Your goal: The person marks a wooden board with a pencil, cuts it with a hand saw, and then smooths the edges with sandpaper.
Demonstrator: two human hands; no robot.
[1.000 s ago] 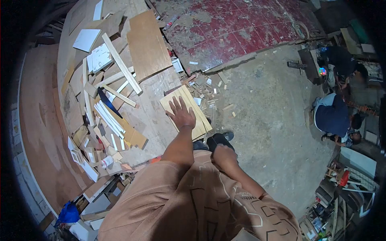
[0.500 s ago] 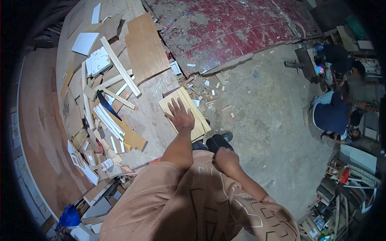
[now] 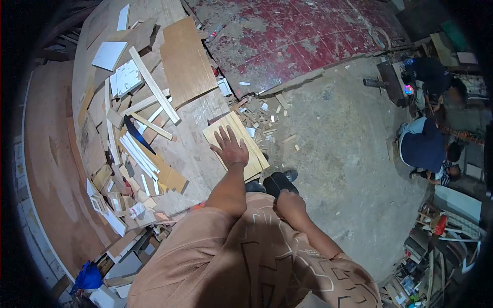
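Observation:
My left hand (image 3: 231, 148) lies flat with fingers spread on a pale wooden board (image 3: 254, 160) at the edge of the work table. The board's right end sticks out past the table edge toward my legs. Beside it, near my knee, my right hand (image 3: 291, 206) is closed in a fist. A thin line runs up from that fist across the dark trouser leg; whether it is part of a held tool I cannot make out. The fingers' inner side is hidden from view.
Scrap strips (image 3: 138, 154), white offcuts (image 3: 126, 78) and a brown plywood sheet (image 3: 187, 59) cover the table (image 3: 197, 141). Wood bits (image 3: 267, 123) litter the concrete floor (image 3: 339, 154). Two co-workers (image 3: 423, 143) crouch at the right. A scrap pile (image 3: 421, 262) lies lower right.
My right hand has shifted slightly down and to the right beside my leg. My left hand stays pressed on the board.

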